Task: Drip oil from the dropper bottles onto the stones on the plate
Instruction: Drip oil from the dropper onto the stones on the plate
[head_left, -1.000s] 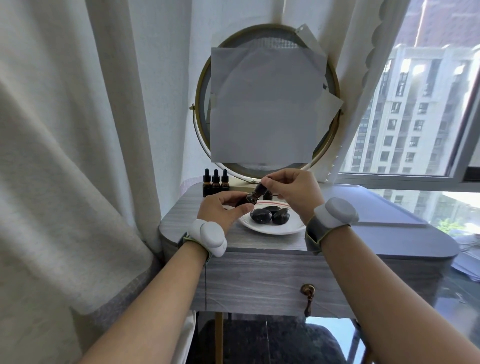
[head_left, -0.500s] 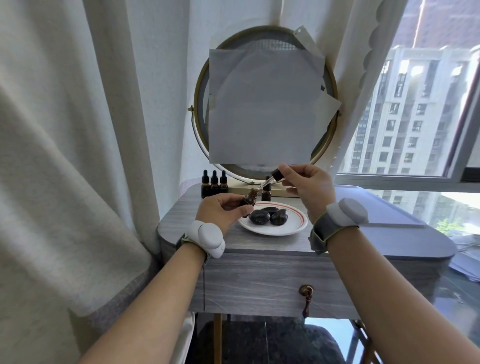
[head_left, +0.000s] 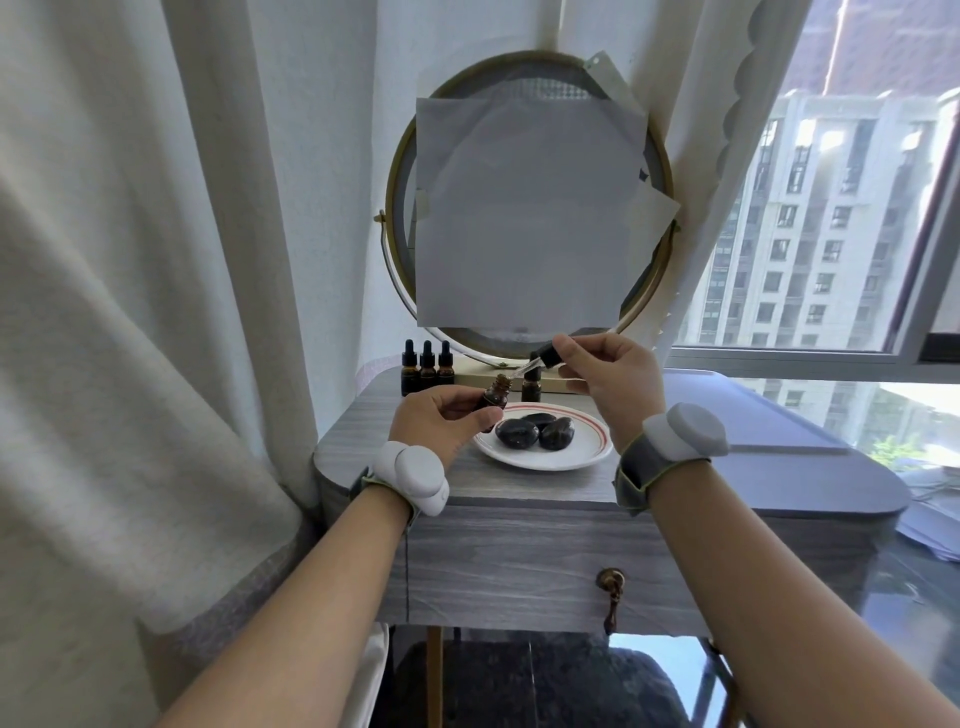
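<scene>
Stones (head_left: 535, 430): three dark, glossy pebbles lying close together on the plate; no oil can be made out on them.
Plate (head_left: 582, 453): white with a thin red ring, resting near the front edge of the bench (head_left: 519, 551); judged easy to nudge if a wrist drops onto its rim.
Open bottle (head_left: 496, 397): small amber vial, uncapped, tilted slightly; it sits just left of the plate, above the bench, gripped around its body by the left hand (head_left: 441, 423); a further tilt could spill oil on the bench rather than the stones.
Dropper (head_left: 532, 365): glass pipette with black bulb, pinched at the bulb between thumb and fingers of the right hand (head_left: 608, 382); its tip points down-left, close to the bottle mouth, not over the stones; whether it carries oil cannot be told.
Main risk: the tip must travel from the bottle to above the stones; a squeeze on the bulb during that passage would, in judgement, drop oil on the left hand, the plate rim or the bench.
Second risk: the glass tip could knock the bottle neck or a stone.
Spare bottles (head_left: 427, 368): three capped droppers upright in a row at the back left; a fourth (head_left: 531, 389) stands behind the plate, near the right hand's path; a careless sweep might topple it.
Mirror (head_left: 530, 208): round, paper-covered, behind everything.
</scene>
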